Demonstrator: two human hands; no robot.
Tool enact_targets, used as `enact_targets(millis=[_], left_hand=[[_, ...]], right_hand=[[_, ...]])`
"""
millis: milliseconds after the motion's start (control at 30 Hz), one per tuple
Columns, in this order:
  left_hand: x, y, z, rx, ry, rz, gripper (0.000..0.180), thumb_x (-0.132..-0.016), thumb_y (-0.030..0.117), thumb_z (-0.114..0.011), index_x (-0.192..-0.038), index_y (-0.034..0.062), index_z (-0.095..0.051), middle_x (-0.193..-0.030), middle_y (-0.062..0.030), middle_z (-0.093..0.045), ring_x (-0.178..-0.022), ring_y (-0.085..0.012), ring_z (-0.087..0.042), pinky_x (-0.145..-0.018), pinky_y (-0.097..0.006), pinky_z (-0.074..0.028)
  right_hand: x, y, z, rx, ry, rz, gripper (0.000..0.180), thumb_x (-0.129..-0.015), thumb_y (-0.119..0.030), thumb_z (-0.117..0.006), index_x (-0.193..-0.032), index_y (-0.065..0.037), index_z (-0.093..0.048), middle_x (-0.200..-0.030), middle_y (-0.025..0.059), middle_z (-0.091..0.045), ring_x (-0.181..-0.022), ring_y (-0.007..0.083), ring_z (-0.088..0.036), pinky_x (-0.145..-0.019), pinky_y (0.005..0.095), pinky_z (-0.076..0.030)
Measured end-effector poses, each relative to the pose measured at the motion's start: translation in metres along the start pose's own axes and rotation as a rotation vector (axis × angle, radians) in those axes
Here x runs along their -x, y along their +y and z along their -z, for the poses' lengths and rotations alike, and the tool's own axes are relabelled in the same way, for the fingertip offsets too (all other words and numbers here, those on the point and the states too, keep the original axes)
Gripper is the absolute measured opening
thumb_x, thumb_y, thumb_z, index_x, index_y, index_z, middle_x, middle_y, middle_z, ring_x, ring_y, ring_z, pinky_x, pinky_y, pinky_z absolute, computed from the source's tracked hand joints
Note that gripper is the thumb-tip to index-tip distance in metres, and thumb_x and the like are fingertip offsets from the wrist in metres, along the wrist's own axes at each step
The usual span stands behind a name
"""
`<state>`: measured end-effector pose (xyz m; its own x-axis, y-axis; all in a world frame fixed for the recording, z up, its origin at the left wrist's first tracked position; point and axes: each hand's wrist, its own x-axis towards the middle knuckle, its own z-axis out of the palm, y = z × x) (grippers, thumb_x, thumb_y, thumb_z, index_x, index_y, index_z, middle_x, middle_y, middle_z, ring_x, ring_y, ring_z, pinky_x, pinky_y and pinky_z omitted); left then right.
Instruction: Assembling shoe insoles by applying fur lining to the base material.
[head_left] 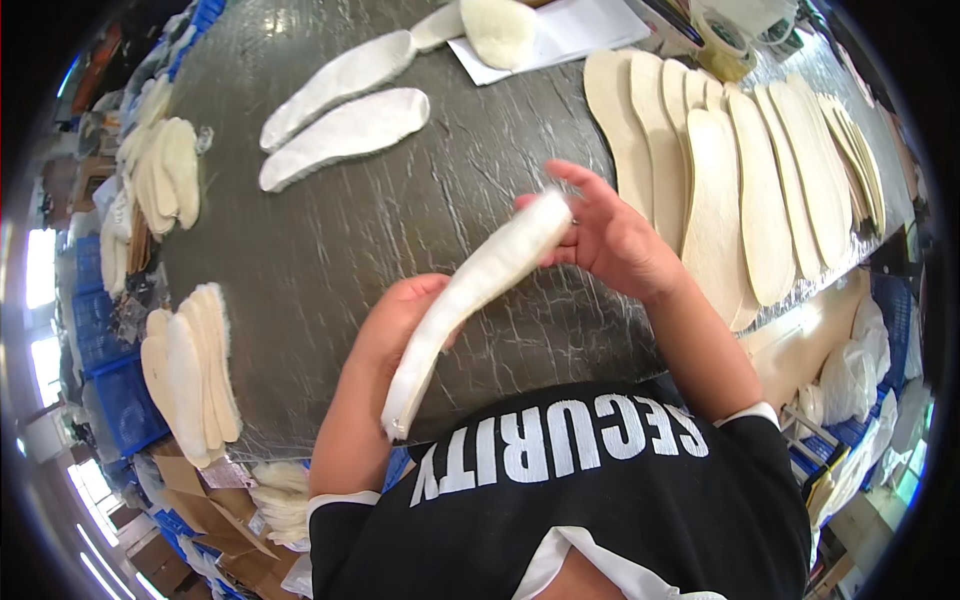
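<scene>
So the fleecy white insole (470, 300) is up in the air over the middle of the tabletop (330, 240), with the left hand (390, 330) wrapped around its lower half and the right hand (610, 235) only pinching the top end with loose, half-open fingers. I'd guess that light pinch could slip and let the soft piece flop or twist. It's also close to the fanned row of tan insoles (740, 190) along the right edge, so a stray elbow might mess those up.

Bright, even light — glare on the wrinkled table cover (330, 250), fisheye bending and dark corners at the rim.
</scene>
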<state>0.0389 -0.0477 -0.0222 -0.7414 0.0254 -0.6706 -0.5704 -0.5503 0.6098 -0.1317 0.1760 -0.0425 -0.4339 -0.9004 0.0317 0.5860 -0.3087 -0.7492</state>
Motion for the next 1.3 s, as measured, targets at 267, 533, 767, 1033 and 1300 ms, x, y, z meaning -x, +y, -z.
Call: enact_targets(millis=[267,533,767,1033,1300], left_hand=[[-0.016,-0.025,-0.03,0.357,-0.184,-0.008,0.024,-0.098,0.016,-0.053,-0.109,-0.0049,-0.056,-0.072,-0.007,-0.055,-0.054,-0.0119,-0.047,-0.049,-0.024,-0.037],[0.004,-0.023,-0.014,-0.189,0.164,-0.416,0.028,-0.103,0.024,-0.052,-0.11,-0.0013,-0.061,-0.094,-0.0048,-0.066,-0.081,-0.0109,-0.061,-0.07,-0.024,-0.05],[0.026,-0.019,-0.036,-0.806,0.279,-0.866,0.023,-0.082,0.005,-0.076,-0.099,-0.0041,-0.063,-0.093,-0.0098,-0.064,-0.081,-0.0164,-0.062,-0.071,-0.029,-0.05],[-0.003,-0.034,-0.062,-0.644,0.363,-0.793,0.018,-0.09,0.01,-0.069,-0.098,-0.0036,-0.06,-0.089,-0.013,-0.062,-0.072,-0.0214,-0.059,-0.067,-0.03,-0.049],[0.003,-0.005,-0.053,-1.269,0.545,-1.484,0.021,-0.075,0.0,-0.074,-0.094,0.0032,-0.067,-0.097,-0.0088,-0.063,-0.088,-0.0276,-0.058,-0.076,-0.037,-0.048]], right_hand=[[-0.013,0.05,-0.042,-0.103,0.216,-0.064,0.081,-0.085,-0.036,-0.076,-0.144,-0.005,-0.029,-0.121,0.0159,-0.058,-0.113,0.025,-0.058,-0.094,0.0413,-0.049],[-0.015,0.056,-0.036,-0.365,0.302,-0.044,0.031,-0.099,-0.019,-0.057,-0.127,-0.007,-0.048,-0.116,0.0061,-0.062,-0.108,0.02,-0.06,-0.097,0.0414,-0.047],[-0.017,0.062,-0.035,-0.332,0.327,-0.018,0.038,-0.1,-0.019,-0.057,-0.134,-0.008,-0.043,-0.121,0.0058,-0.059,-0.111,0.0203,-0.058,-0.101,0.0418,-0.044],[-0.044,0.028,-0.039,0.359,0.423,0.132,0.087,-0.084,-0.015,-0.073,-0.151,-0.002,-0.019,-0.134,0.017,-0.044,-0.117,0.0244,-0.052,-0.101,0.0368,-0.044],[-0.044,0.022,-0.021,-0.154,0.01,-0.425,0.048,-0.092,-0.01,-0.062,-0.136,0.003,-0.05,-0.117,0.0099,-0.063,-0.1,0.0146,-0.062,-0.085,0.0287,-0.052]])
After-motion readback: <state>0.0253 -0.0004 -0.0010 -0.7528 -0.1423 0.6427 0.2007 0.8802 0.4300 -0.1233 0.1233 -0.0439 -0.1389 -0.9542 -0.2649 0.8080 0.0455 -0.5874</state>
